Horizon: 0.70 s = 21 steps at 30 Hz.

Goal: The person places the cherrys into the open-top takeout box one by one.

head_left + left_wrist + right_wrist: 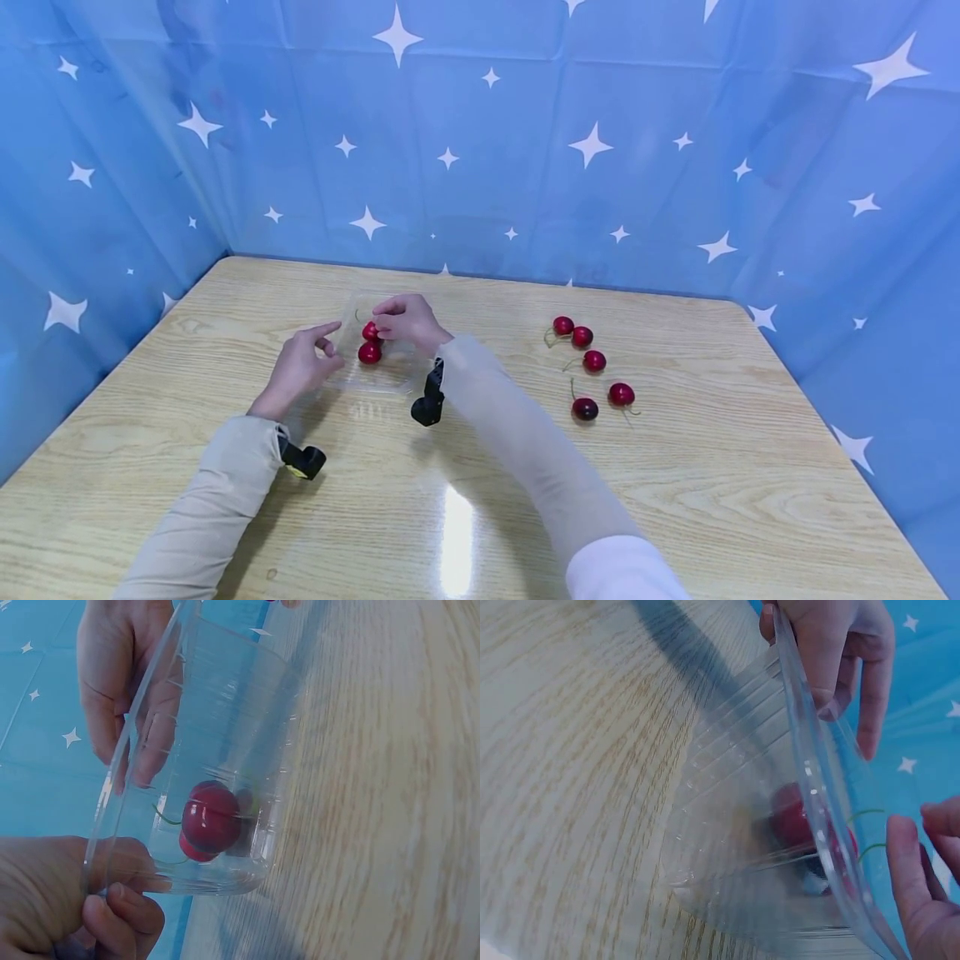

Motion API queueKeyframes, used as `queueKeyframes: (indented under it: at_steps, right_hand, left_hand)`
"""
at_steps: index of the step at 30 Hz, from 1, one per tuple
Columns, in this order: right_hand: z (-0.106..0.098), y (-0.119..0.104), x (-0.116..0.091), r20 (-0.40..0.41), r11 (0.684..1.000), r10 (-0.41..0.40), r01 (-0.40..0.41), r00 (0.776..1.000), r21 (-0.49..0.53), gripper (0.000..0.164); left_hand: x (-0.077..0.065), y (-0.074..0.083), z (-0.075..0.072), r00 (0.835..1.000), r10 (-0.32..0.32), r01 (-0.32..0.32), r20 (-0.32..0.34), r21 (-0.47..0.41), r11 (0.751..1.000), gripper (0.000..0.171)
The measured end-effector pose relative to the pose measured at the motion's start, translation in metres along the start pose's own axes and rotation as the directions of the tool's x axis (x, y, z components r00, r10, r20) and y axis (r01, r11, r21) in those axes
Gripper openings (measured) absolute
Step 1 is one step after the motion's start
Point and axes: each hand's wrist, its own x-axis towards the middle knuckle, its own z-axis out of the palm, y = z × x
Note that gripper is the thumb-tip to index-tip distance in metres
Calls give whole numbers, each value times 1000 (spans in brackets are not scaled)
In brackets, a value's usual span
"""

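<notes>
A clear plastic container (375, 388) sits on the table with red cherries inside, including a cherry (370, 353) with a green stem. My left hand (300, 364) holds its left rim between thumb and fingers; in the left wrist view the left hand (82, 892) shows at the rim. Over the container reaches my right hand (408, 321), its fingertips beside the upper cherry (370, 332). In the right wrist view the fingers of the right hand (926, 881) are apart, near the stem tips, with nothing visible gripped.
Several loose cherries lie on the wooden table (720, 467) to the right, among them a dark cherry (585, 408) and a bright red cherry (622, 394). Behind the table hangs a blue curtain (525, 108) with white stars. Both wrists carry black cameras.
</notes>
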Motion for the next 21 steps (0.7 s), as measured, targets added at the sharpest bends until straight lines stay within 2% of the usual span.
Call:
queueKeyframes:
  at_steps: [7,14,18,21]
  right_hand:
    - [-7,1,-5,2,998,-53,52,999,42,25]
    - [-20,6,-13,-35,992,-51,55,998,115,24]
    - [-28,8,-18,-47,992,-47,52,998,112,20]
    - [-32,9,-25,-26,995,-35,37,999,88,21]
  left_hand:
    - [-1,1,0,1000,-1,1,-4,3,1000,58]
    - [-1,1,0,1000,-5,5,12,-11,1000,58]
    - [-1,1,1,1000,-2,2,10,-11,1000,58]
    - [-2,2,1,1000,-1,1,7,-13,1000,58]
